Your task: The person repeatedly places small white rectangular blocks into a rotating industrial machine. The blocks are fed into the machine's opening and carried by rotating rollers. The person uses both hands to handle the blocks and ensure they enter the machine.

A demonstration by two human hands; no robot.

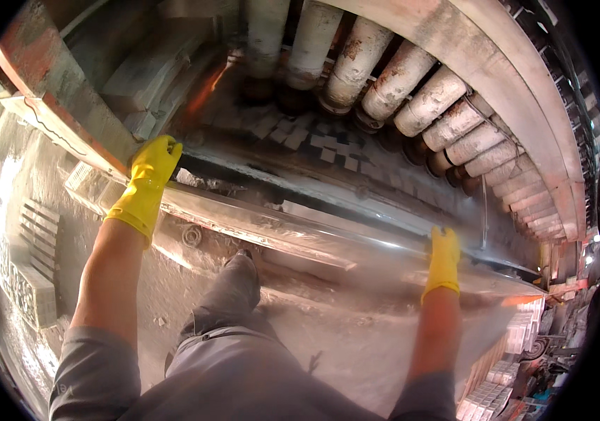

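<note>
Both my hands wear yellow rubber gloves. My left hand (154, 165) is closed, its fingers curled over the far-left end of a long metal rail (314, 195). Farther right on the same rail, my right hand (444, 252) is closed too, with its fingertips on the far side partly hidden. The rail runs slantwise in front of me along a dusty machine bed (391, 172). Small pale rectangular tiles (328, 144) lie in loose rows on that bed. Between the rail and the nearer frame beam (265, 228), a narrow gap shows.
A row of thick, rust-stained cylinders (356, 59) hangs over the bed under a curved beam (496, 63). At left a slatted pallet (38, 231) stands beside a pale crate (93, 186). Stacked pale blocks (489, 389) are at lower right. My shoe (245, 263) is near the beam.
</note>
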